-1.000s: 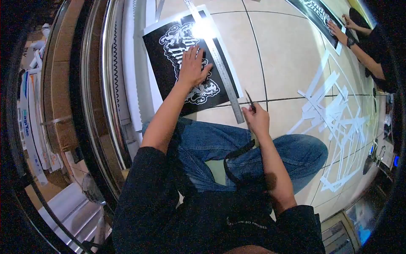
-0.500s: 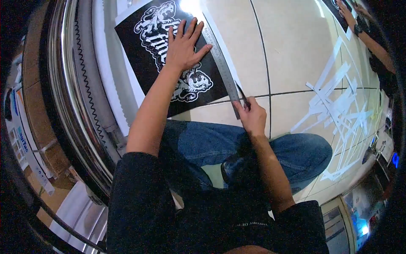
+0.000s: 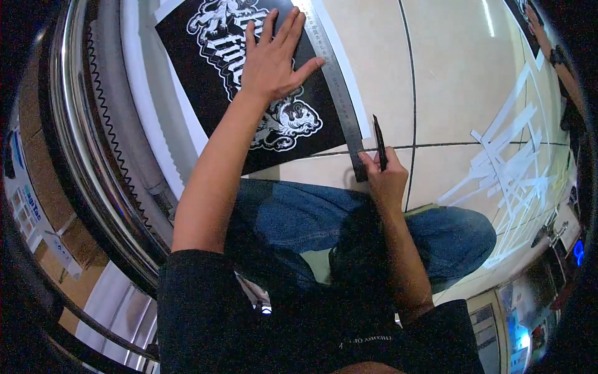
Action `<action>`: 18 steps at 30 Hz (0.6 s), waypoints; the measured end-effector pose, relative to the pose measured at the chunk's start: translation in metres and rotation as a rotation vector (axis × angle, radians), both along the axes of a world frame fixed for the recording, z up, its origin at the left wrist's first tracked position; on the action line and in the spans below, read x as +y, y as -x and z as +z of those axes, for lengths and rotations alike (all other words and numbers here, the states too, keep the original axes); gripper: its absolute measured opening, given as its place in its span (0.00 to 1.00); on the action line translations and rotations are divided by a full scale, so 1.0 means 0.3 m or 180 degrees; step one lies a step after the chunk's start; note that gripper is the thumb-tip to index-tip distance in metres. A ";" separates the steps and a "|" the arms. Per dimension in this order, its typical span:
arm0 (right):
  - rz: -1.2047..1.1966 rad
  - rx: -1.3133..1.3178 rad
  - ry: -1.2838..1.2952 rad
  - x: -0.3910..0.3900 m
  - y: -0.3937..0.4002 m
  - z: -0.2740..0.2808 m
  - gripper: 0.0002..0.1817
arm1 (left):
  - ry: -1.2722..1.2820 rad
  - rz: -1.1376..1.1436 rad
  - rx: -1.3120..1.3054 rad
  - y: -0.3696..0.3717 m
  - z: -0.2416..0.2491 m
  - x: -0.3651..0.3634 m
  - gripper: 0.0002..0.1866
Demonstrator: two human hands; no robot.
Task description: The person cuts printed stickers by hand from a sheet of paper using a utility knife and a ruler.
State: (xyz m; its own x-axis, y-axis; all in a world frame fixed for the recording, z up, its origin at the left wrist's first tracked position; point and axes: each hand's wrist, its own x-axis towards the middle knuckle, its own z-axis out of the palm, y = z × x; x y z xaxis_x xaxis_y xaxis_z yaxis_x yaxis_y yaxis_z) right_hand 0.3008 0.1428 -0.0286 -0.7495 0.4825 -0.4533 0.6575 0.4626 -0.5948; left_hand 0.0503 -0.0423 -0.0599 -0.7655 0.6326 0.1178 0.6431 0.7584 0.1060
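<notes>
My left hand (image 3: 274, 59) lies spread on a black printed sheet (image 3: 187, 43) with white lion figures and lettering, its fingertips close to a metal ruler (image 3: 339, 87). The ruler runs along the sheet's right side, beside a white margin strip (image 3: 354, 93). Near the ruler's lower end, my right hand (image 3: 387, 177) grips a dark, slim cutter (image 3: 380, 140) whose tip points up and away from me. The thumb of that hand touches the ruler's end. The cutter's tip is over the tiles, to the right of the margin.
Many cut white strips (image 3: 507, 162) lie piled on the tiled floor (image 3: 461, 81) at the right. At the top right, another person's forearm (image 3: 564, 71) shows. A machine with metal rollers (image 3: 78, 124) and a coiled cord stands at the left. My folded legs are below the sheet.
The cutter has come off the sheet's edge and turned more upright. My right hand has shifted slightly right. My left hand stays spread on the sheet while the view has moved a little.
</notes>
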 end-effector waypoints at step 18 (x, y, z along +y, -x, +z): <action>-0.0023 0.0144 0.0110 0.010 -0.002 0.013 0.19 | 0.0457 0.0175 -0.0447 -0.005 0.044 0.021 0.56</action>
